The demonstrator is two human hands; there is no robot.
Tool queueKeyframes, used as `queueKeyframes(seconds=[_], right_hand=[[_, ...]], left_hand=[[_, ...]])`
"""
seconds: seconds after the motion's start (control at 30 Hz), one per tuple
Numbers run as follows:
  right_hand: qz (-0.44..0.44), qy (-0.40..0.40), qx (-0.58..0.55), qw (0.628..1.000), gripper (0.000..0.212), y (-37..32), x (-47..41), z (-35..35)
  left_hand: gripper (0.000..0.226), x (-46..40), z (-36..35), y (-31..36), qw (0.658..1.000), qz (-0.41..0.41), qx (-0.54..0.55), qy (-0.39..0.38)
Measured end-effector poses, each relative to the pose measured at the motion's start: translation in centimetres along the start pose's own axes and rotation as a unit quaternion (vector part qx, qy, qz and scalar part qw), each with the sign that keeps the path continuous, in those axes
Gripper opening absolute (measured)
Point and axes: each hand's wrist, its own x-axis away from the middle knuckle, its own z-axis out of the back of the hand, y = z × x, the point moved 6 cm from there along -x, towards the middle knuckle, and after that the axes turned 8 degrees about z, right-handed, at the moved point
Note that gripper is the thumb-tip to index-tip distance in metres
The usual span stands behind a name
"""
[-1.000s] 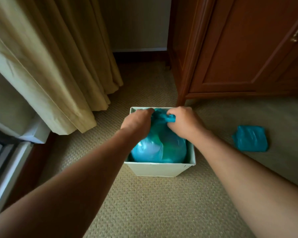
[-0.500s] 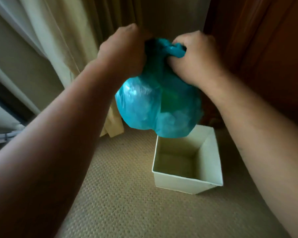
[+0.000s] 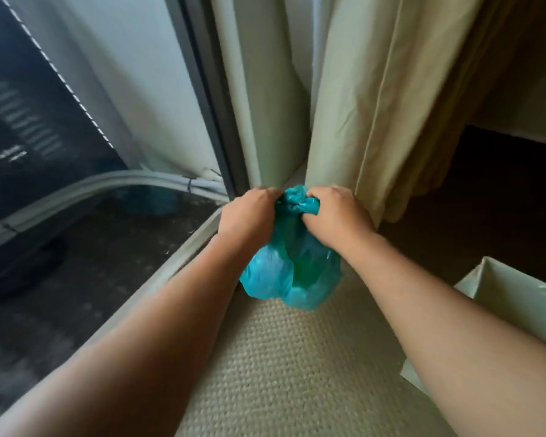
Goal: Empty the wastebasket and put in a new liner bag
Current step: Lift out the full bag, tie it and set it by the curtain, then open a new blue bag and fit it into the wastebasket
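Observation:
A full teal liner bag (image 3: 289,279) hangs low over the carpet near the foot of the curtain. My left hand (image 3: 248,216) and my right hand (image 3: 336,216) both grip its bunched neck (image 3: 297,203) from either side. The pale square wastebasket (image 3: 517,298) stands at the right edge of the view, partly cut off and partly behind my right forearm. Its inside is mostly hidden from here.
Cream curtains (image 3: 360,105) hang straight ahead. A glass door or window (image 3: 60,152) with a grey frame (image 3: 208,99) and a pale sill (image 3: 183,257) runs along the left. Beige woven carpet (image 3: 290,373) covers the floor. Dark wood furniture (image 3: 517,74) is at the back right.
Both hands lifted the teal bag out of the wastebasket, then carried it left and down toward the curtain and window. The wastebasket is now at the right edge of view.

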Motion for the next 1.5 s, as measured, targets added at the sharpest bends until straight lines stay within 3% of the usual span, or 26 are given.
queueKeyframes(seconds=[0.17, 0.33, 0.53, 0.77, 0.97, 1.03, 1.13, 1.3, 1.4, 1.5], right_hand=[[-0.003, -0.081, 0.032, 0.996, 0.042, -2.5, -0.5, -6.0], [-0.005, -0.107, 0.067, 0.992, 0.047, -3.5, 0.0, -10.4], [-0.030, -0.145, 0.119, 0.982, 0.056, -2.2, 2.3, -14.9], [-0.053, -0.275, 0.086, 0.956, 0.080, 0.2, 4.9, -20.0], [-0.033, -0.329, 0.106, 0.938, 0.073, 3.3, 7.8, -21.9], [-0.035, -0.335, 0.087, 0.938, 0.075, 3.4, 7.7, -21.2], [-0.028, -0.313, 0.062, 0.947, 0.083, 2.8, 6.2, -17.9], [0.001, -0.213, 0.058, 0.975, 0.087, 3.4, 3.8, -9.3], [-0.009, -0.126, 0.079, 0.989, 0.070, 6.2, 3.5, -3.3], [-0.028, -0.047, 0.097, 0.994, 0.050, 10.1, 4.8, 3.1]], left_hand=[[0.052, 1.2, -4.3, -5.6, 0.998, 0.043, 0.018, -0.040], [0.050, 1.6, -7.3, -8.7, 0.995, 0.072, 0.018, -0.071], [0.060, 3.0, -12.4, -9.5, 0.984, 0.095, 0.020, -0.150], [0.078, 4.4, -17.2, -9.6, 0.971, 0.107, -0.019, -0.212], [0.095, 5.7, -20.4, -9.1, 0.947, 0.098, -0.050, -0.303], [0.083, 5.4, -20.0, -8.8, 0.942, 0.102, -0.044, -0.317], [0.073, 4.0, -16.2, -8.2, 0.966, 0.127, -0.027, -0.225], [0.071, 1.4, -9.7, -4.9, 0.995, 0.079, 0.010, -0.060], [0.062, -0.4, -7.5, 0.8, 0.997, 0.001, 0.079, -0.027], [0.044, -1.7, -6.2, 9.8, 0.981, -0.086, 0.169, -0.050]])
